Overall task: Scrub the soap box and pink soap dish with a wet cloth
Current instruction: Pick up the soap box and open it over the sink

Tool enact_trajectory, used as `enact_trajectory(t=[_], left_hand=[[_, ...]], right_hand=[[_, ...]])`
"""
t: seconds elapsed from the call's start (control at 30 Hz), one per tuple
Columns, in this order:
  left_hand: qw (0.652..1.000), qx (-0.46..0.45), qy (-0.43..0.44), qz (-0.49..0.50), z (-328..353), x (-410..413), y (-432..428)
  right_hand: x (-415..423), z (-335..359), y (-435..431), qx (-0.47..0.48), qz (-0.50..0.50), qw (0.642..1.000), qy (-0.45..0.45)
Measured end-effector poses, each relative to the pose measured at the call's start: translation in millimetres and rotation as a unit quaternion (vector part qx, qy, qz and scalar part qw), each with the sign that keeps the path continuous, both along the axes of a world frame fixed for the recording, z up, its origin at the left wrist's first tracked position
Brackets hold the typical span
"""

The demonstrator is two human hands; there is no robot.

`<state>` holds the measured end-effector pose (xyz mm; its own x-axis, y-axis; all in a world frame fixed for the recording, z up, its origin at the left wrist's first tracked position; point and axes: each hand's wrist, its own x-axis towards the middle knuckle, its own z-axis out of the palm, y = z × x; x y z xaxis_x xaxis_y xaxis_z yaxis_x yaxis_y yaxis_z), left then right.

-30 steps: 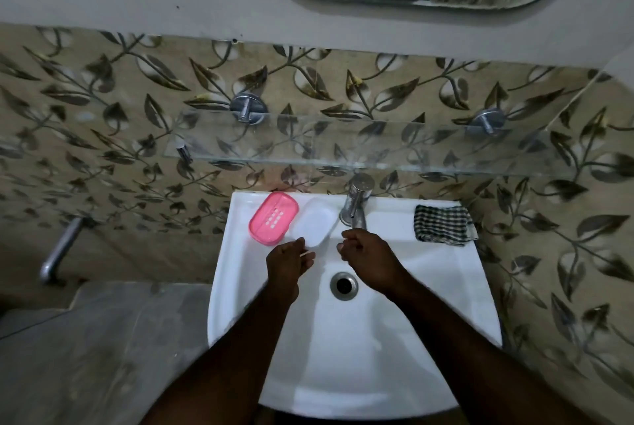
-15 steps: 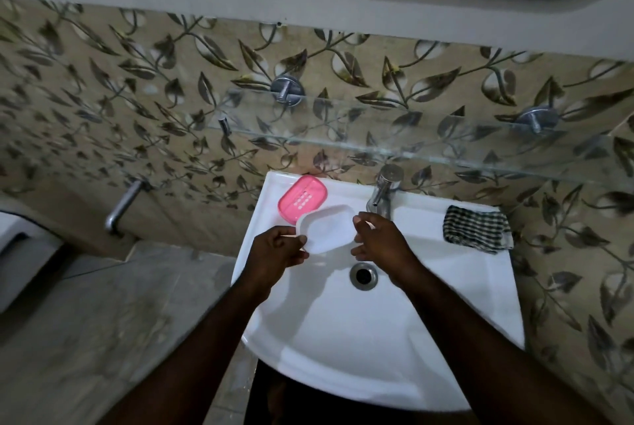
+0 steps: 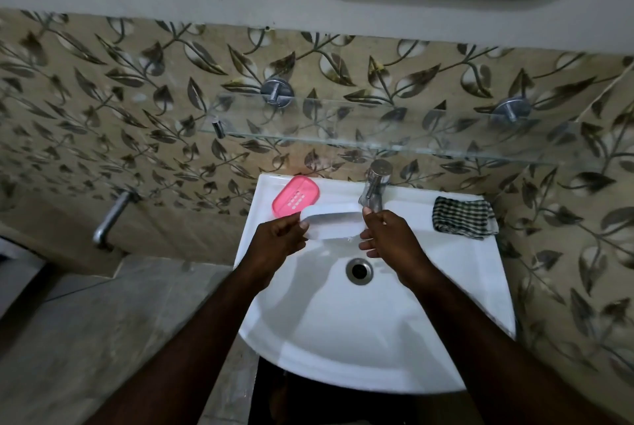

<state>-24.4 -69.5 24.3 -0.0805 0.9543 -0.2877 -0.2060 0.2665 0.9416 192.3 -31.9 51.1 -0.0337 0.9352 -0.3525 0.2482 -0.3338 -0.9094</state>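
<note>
- Chiefly, the risk is a slip: the soap box (image 3: 331,222) is smooth plastic held only by its two ends between the hands, above the sink (image 3: 343,339) bowl. If it is wet or soapy, it could squirt free and clatter toward the drain (image 3: 359,270), just nearer the person than the right hand (image 3: 391,239).
- Scrubbing needs the cloth (image 3: 463,217), which lies folded on the rim out to the right of the right hand, apart from it. Reaching for it would leave the box to one end grip, so it could tip or drop.
- The pink soap dish (image 3: 295,196) sits on the rim just beyond the left hand (image 3: 278,239), close to the box's far edge; a careless swing could knock it.
- The tap (image 3: 374,188) stands just beyond the right hand. Whether water is running is hard to tell.
- The left hand grips the box's left end, fingers curled, thumb over its edge.
- The right hand pinches the right end, thumb uppermost, lower fingers loosely fanned beneath.
- Both forearms reach in from the near rim and converge on the box.
</note>
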Motion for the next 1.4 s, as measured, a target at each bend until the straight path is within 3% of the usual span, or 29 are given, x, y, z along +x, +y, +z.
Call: enact_trajectory(t=[0.17,0.67,1.4], left_hand=[[0.999,-0.007,-0.021,0.048,5.8,5.4,8.7],[0.997,-0.018,-0.067,-0.023,21.2,6.2,23.8],[0.997,0.005,-0.068,0.023,33.0,13.5,39.1]], right_hand=[[3.8,6.0,-1.7,0.021,-0.019,1.000,-0.005],[1.4,28.6,-3.5,-0.001,-0.036,0.998,0.055],[1.8,38.9,3.5,0.018,-0.056,0.991,0.119]])
